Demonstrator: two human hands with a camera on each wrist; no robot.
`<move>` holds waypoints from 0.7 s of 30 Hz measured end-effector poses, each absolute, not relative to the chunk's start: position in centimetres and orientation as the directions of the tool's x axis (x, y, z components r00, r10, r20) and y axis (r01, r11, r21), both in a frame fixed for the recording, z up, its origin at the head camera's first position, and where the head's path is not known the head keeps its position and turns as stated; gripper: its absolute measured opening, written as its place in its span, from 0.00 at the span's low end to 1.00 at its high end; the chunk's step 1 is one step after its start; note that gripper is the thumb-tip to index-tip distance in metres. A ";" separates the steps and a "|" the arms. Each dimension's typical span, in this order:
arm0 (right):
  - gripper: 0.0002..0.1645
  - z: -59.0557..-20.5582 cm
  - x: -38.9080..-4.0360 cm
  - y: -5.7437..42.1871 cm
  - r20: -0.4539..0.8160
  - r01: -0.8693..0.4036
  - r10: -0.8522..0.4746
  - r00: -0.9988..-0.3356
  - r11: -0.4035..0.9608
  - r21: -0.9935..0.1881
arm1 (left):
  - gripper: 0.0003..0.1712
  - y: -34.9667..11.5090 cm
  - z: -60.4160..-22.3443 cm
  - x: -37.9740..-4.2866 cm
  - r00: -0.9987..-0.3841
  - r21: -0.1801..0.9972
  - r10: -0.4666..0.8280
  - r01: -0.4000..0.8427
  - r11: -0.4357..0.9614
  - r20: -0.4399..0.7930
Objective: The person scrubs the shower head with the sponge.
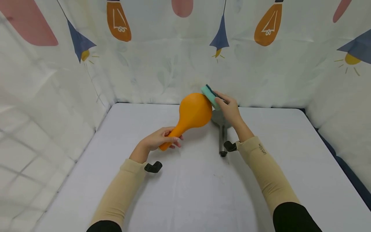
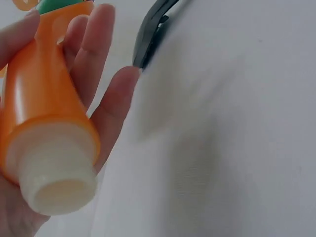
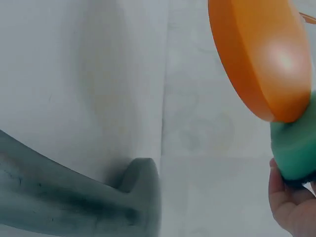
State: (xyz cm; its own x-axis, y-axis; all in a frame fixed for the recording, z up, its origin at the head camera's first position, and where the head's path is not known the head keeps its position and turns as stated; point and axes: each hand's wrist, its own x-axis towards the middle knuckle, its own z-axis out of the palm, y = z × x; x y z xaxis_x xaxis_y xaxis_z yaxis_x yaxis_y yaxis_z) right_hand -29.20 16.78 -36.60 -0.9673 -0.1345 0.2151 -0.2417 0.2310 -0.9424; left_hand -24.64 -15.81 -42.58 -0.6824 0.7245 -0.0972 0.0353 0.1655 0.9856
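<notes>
My left hand (image 1: 159, 139) holds an orange ladle (image 1: 195, 111) by its handle, above the table. Its thumb lies along one side of the handle, some fingers partly extended. In the left wrist view the handle ends in a pale, hollow tip (image 2: 59, 190). My right hand (image 1: 230, 109) pinches a green sponge (image 1: 210, 96) with a dark scouring side. The sponge touches the upper right edge of the ladle's rounded bowl, and the right wrist view shows this contact too. Below the right hand lies a grey ladle-like utensil (image 1: 222, 133), its head partly hidden.
A white-covered table (image 1: 185, 193) spreads under both arms. Behind it hangs a pale curtain (image 1: 174, 74) printed with lamps and bulbs, and more pale cloth closes off both sides. Dark mounts (image 1: 153, 167) stick out from the sleeves at the wrists.
</notes>
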 end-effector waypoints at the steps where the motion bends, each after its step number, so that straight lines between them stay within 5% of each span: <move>1: 0.29 -36.6 -29.2 16.8 0.194 -0.220 -0.134 -0.972 0.214 -0.952 | 0.23 -15.8 -42.5 -24.6 -0.670 0.987 0.736 0.025 0.156 -0.100; 9: 0.28 -36.8 -29.7 17.6 0.161 -0.166 -0.132 -0.978 0.028 -0.986 | 0.23 -16.0 -43.2 -24.7 -0.631 0.998 0.773 -0.035 0.055 -0.065; 13: 0.29 -37.0 -29.5 17.8 0.162 -0.161 -0.145 -0.976 -0.020 -0.987 | 0.20 -16.5 -43.7 -24.9 -0.635 0.986 0.772 -0.140 -0.089 -0.020; 21: 0.28 -38.3 -27.8 17.5 0.279 -0.269 -0.136 -0.951 -0.082 -0.960 | 0.23 -15.9 -44.3 -24.6 -0.536 0.854 0.833 -0.362 -0.372 0.136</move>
State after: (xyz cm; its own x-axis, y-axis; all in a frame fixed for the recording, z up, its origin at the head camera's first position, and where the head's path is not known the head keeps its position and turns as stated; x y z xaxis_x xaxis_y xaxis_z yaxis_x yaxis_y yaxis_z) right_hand -27.83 17.51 -38.31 -0.9508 -0.1358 0.2785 -0.2693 -0.0822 -0.9595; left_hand -24.58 -15.88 -44.31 -0.5355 0.8335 0.1362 -0.3622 -0.3724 0.8545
